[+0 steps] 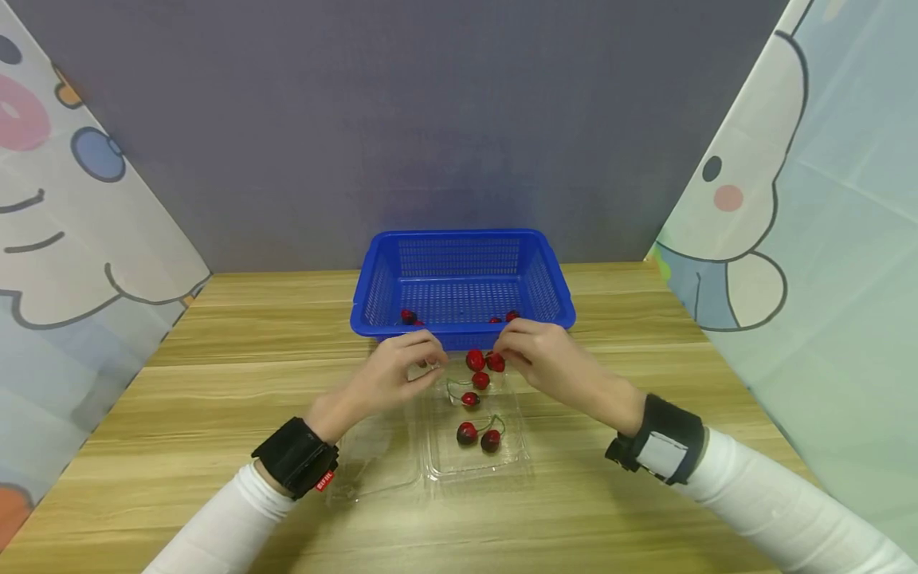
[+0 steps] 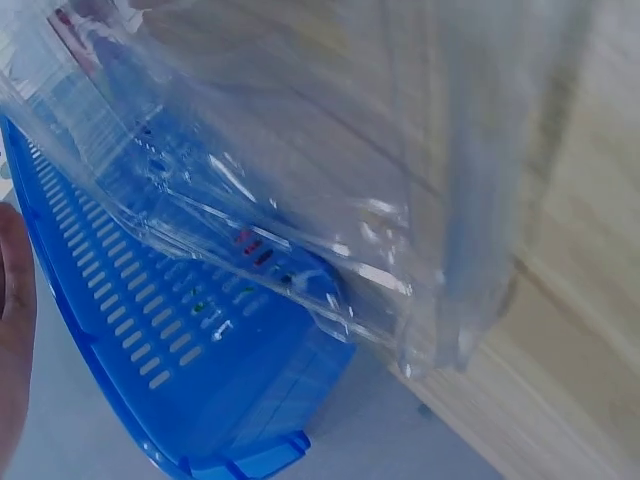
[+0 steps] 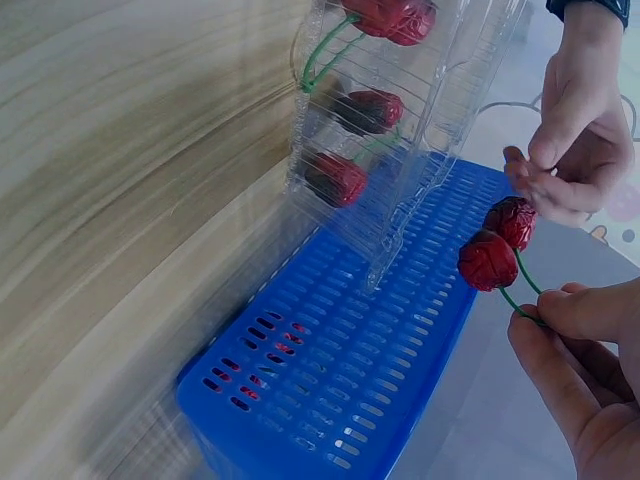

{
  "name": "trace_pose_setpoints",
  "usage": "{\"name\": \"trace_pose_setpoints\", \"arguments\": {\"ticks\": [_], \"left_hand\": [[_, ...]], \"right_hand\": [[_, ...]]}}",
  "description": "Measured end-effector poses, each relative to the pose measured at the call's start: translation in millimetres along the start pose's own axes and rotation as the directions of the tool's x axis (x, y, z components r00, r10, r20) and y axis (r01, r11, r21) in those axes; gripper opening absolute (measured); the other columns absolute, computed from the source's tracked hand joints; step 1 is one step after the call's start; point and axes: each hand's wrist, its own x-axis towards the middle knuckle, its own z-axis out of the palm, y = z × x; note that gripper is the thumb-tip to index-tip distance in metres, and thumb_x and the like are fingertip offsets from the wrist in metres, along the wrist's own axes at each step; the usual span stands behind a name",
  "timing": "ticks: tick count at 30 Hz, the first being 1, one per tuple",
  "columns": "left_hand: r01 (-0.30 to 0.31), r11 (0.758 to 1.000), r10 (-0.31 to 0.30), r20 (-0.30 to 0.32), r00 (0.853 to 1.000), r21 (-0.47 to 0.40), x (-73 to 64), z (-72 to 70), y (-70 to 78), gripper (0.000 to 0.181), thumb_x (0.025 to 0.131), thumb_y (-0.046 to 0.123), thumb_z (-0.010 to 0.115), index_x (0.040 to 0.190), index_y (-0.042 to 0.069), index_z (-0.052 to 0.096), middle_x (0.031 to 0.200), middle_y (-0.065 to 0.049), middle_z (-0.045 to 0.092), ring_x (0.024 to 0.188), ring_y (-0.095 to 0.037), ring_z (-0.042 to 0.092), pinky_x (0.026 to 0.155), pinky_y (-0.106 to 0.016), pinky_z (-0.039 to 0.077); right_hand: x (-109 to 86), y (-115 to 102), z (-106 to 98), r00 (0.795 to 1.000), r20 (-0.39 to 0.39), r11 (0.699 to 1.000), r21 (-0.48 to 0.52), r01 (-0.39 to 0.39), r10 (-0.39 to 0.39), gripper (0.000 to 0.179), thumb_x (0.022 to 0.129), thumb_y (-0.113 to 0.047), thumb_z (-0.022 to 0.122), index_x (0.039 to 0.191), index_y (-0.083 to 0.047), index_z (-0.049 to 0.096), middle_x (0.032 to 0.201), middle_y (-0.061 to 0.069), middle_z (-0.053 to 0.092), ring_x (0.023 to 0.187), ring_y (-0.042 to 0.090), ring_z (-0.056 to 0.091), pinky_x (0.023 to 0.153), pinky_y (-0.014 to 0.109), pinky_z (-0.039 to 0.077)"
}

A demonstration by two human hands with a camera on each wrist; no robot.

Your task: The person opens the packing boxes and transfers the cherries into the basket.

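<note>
My right hand (image 1: 548,359) pinches the green stems of a pair of red cherries (image 3: 488,262), which hang just in front of the blue basket (image 1: 466,328). Across from it, my left hand (image 1: 394,368) hovers near the basket's front left with loosely bent fingers and a gap between thumb and forefinger. I see nothing held in it. Below both hands lies an opened clear plastic box (image 1: 476,462), its lid half to the left. More stemmed cherries (image 1: 491,441) sit in its right half. Several cherries (image 1: 408,316) show inside the basket, partly hidden by its front rim.
The basket stands at the back of the wooden table (image 1: 237,383), near a grey panel (image 1: 459,119). Cartoon-printed sheets (image 1: 803,199) rise at the left and right sides. The clear box lies directly in front of the basket.
</note>
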Motion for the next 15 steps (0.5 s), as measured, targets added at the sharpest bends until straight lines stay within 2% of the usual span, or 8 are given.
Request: {"name": "trace_pose_setpoints", "arguments": {"ticks": [5, 8, 11, 15], "left_hand": [[0.006, 0.999, -0.001, 0.097, 0.995, -0.052, 0.9, 2.8, 4.0, 0.008, 0.088, 0.007, 0.073, 0.095, 0.01, 0.069, 0.095, 0.003, 0.061, 0.083, -0.011, 0.06, 0.072, -0.022, 0.049], [0.012, 0.998, -0.001, 0.182, 0.983, -0.06, 2.9, 4.9, 8.1, 0.01, 0.087, 0.007, 0.074, 0.096, 0.009, 0.069, 0.096, 0.004, 0.062, 0.083, -0.014, 0.062, 0.073, -0.021, 0.049], [0.027, 0.998, -0.01, 0.284, 0.959, -0.055, 4.7, 7.3, 13.5, 0.009, 0.088, 0.008, 0.073, 0.097, 0.007, 0.07, 0.096, 0.003, 0.062, 0.087, -0.014, 0.064, 0.078, -0.019, 0.049], [0.052, 0.998, -0.038, 0.407, 0.913, -0.023, 5.8, 10.3, 21.0, 0.009, 0.091, 0.012, 0.072, 0.098, 0.008, 0.071, 0.099, 0.004, 0.06, 0.093, -0.011, 0.063, 0.084, -0.013, 0.044]], "right_hand": [[1.7, 3, -2, 0.999, -0.034, 1.0, -0.013, 0.021, -0.021, 0.019, 0.075, 0.014, 0.077, 0.085, -0.002, 0.071, 0.088, 0.003, 0.064, 0.079, 0.015, 0.066, 0.072, 0.015, 0.05], [3.8, 6, -4, 0.998, -0.06, 0.999, -0.025, 0.026, -0.027, 0.019, 0.074, 0.014, 0.078, 0.084, -0.001, 0.07, 0.088, 0.004, 0.065, 0.078, 0.017, 0.066, 0.071, 0.017, 0.051], [6.0, 8, -7, 0.997, -0.069, 0.999, -0.031, 0.015, -0.017, 0.018, 0.075, 0.013, 0.078, 0.084, -0.001, 0.07, 0.088, 0.005, 0.065, 0.079, 0.018, 0.067, 0.071, 0.018, 0.051], [8.9, 11, -11, 0.996, -0.085, 0.999, -0.042, 0.004, -0.007, 0.018, 0.075, 0.013, 0.078, 0.083, -0.001, 0.07, 0.088, 0.004, 0.066, 0.08, 0.018, 0.067, 0.071, 0.02, 0.051]]}}
